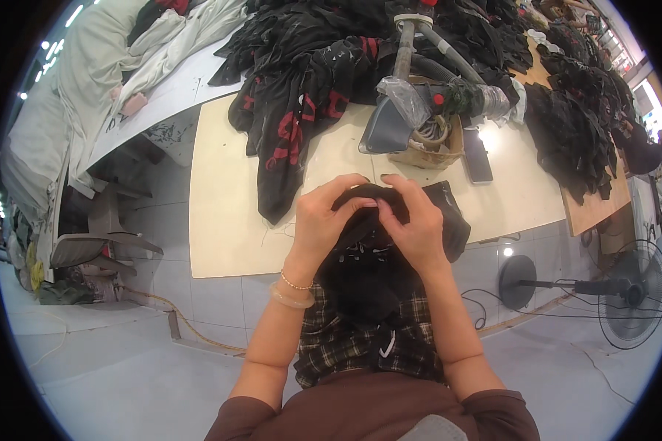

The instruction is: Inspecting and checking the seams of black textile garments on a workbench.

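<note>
Both hands grip a black garment [368, 257] held up over my lap, near the front edge of a pale table [221, 220]. My left hand [324, 217] pinches the top fold of the fabric from the left, and a bead bracelet and a clear bangle sit on its wrist. From the right, my right hand [415, 224] pinches the same fold, its fingertips almost touching those of the left. The cloth hangs down over a plaid garment on my lap.
A heap of black garments with red print [301, 95] covers the table's far side. A steam iron on hoses [404, 110] hangs above a basket, with a dark phone [478, 156] beside it. More black clothes [574, 132] lie right. A floor fan [632, 294] stands at right.
</note>
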The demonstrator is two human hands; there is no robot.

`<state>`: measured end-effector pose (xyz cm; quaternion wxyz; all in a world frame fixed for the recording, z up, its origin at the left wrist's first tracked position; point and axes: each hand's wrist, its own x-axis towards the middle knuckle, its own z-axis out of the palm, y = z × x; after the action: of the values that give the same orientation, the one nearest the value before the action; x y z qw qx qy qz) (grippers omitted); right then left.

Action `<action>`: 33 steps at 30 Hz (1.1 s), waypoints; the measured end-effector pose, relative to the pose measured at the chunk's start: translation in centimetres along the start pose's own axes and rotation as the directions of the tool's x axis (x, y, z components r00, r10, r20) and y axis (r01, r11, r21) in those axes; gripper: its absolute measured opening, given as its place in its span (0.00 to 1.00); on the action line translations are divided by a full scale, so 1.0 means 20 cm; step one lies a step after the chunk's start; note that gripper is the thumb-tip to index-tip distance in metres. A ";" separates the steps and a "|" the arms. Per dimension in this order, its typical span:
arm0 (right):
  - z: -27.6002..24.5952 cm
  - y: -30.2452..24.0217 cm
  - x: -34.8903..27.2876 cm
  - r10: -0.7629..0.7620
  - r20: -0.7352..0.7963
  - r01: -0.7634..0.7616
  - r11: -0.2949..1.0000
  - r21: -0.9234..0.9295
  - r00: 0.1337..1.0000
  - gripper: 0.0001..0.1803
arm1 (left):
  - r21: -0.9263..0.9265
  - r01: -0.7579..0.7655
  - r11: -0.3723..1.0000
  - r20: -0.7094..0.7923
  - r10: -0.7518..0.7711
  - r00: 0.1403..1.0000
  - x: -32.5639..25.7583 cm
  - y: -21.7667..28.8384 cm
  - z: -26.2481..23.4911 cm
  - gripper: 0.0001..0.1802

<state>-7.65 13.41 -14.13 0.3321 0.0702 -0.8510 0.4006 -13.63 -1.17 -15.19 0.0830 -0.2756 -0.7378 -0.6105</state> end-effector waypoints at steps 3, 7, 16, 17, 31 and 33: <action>0.01 0.01 -0.01 0.017 -0.007 -0.017 0.999 0.027 1.000 0.14 | -0.019 -0.041 0.999 0.002 0.041 0.999 0.00 -0.03 0.00 0.11; 0.02 0.07 -0.03 -0.066 0.072 0.070 0.996 -0.048 0.995 0.15 | 0.014 -0.058 0.998 0.033 0.057 0.998 0.00 -0.06 0.00 0.11; 0.02 0.08 0.01 0.121 0.175 -0.141 0.984 0.105 0.977 0.10 | -0.038 0.074 0.997 0.036 -0.073 0.997 0.01 -0.07 -0.02 0.10; 0.02 0.08 0.01 0.119 0.174 -0.139 0.985 0.105 0.978 0.10 | -0.062 0.091 0.994 0.039 -0.088 0.995 0.02 -0.07 -0.02 0.09; 0.14 0.03 0.08 0.326 -0.110 -0.295 0.926 0.235 0.939 0.08 | -0.124 0.106 0.987 -0.297 -0.139 0.945 0.03 -0.08 0.14 0.08; 0.16 0.04 0.08 0.375 -0.115 -0.341 0.909 0.240 0.920 0.08 | -0.138 0.123 0.983 -0.322 -0.162 0.933 0.04 -0.08 0.16 0.08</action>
<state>-10.73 11.87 -15.08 0.3099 -0.0841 -0.7718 0.5488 -14.39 1.85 -16.93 0.1453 -0.1188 -0.6947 -0.6944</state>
